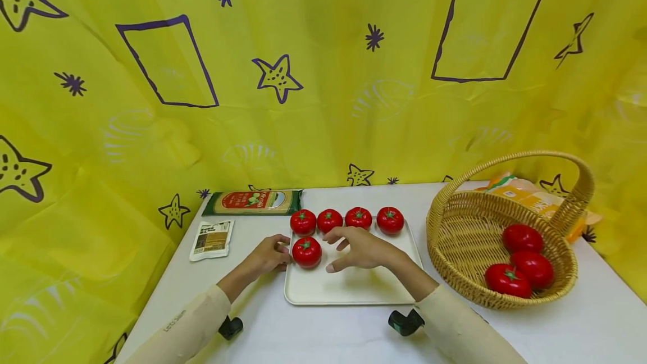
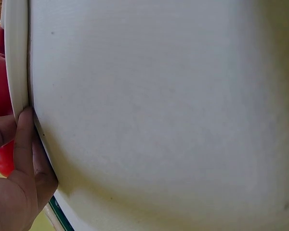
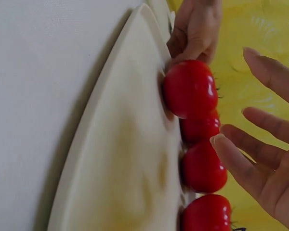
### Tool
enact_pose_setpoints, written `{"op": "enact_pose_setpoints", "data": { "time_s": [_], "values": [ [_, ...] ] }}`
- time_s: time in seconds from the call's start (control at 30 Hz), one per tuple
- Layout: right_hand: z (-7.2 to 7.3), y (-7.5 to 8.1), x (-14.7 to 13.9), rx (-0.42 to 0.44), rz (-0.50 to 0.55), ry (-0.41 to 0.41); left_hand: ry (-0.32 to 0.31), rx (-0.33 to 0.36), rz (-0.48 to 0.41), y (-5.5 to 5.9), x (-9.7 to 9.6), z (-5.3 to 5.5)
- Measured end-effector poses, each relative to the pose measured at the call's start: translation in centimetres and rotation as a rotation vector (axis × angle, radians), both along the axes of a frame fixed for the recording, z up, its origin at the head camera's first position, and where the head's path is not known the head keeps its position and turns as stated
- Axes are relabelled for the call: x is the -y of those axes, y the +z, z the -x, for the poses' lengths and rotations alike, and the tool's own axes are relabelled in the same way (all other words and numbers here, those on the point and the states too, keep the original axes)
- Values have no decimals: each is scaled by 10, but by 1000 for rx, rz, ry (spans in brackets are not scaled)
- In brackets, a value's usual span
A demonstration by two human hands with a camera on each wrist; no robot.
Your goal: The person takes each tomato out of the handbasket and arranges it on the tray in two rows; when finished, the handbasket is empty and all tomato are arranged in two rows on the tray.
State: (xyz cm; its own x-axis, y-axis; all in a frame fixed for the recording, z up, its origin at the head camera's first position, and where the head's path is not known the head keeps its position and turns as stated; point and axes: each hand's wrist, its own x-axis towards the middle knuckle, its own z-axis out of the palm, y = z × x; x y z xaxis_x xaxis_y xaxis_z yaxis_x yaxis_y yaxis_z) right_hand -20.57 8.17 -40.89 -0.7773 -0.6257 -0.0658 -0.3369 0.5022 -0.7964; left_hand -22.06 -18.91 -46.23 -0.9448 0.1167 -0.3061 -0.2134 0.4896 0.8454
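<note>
A cream tray (image 1: 349, 292) lies on the white table. Along its far side stands a row of several red tomatoes (image 1: 390, 221), and one more tomato (image 1: 306, 253) sits in front of the row's left end. My left hand (image 1: 273, 254) grips the tray's left rim beside that tomato; in the left wrist view its fingers (image 2: 23, 144) meet the rim. Over the tray hovers my right hand (image 1: 365, 248), fingers spread and slightly bent, with nothing in it. The right wrist view shows its fingers (image 3: 241, 166) apart from the tomatoes.
To the right stands a wicker basket (image 1: 445, 257) with a tall handle, three tomatoes (image 1: 523, 239) inside. An orange bag (image 1: 525, 192) lies behind it. At the back left are a long green-and-yellow packet (image 1: 253, 201) and a small white pouch (image 1: 212, 240). A yellow curtain (image 1: 323, 128) hangs behind.
</note>
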Motion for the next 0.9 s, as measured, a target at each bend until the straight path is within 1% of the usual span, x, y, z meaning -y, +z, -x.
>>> {"op": "enact_pose_setpoints", "data": {
  "time_s": [0.2, 0.3, 0.5, 0.63, 0.77, 0.9],
  "values": [
    [-6, 11, -25, -20, 29, 88, -6, 0, 8, 0, -1, 0],
    [-11, 17, -39, -20, 48, 112, -3, 0, 12, 0, -1, 0],
    [-21, 31, -72, -35, 40, 123, 7, 12, 15, 1, -1, 1],
    [-28, 38, -98, -27, 31, 148, -6, 4, 15, 1, -2, 0],
    [-34, 45, -127, 1, 7, 149, -6, -3, 22, 1, -2, -1],
    [-38, 53, -157, 31, -6, 130, 1, 2, 33, 2, -2, -1]
  ]
}}
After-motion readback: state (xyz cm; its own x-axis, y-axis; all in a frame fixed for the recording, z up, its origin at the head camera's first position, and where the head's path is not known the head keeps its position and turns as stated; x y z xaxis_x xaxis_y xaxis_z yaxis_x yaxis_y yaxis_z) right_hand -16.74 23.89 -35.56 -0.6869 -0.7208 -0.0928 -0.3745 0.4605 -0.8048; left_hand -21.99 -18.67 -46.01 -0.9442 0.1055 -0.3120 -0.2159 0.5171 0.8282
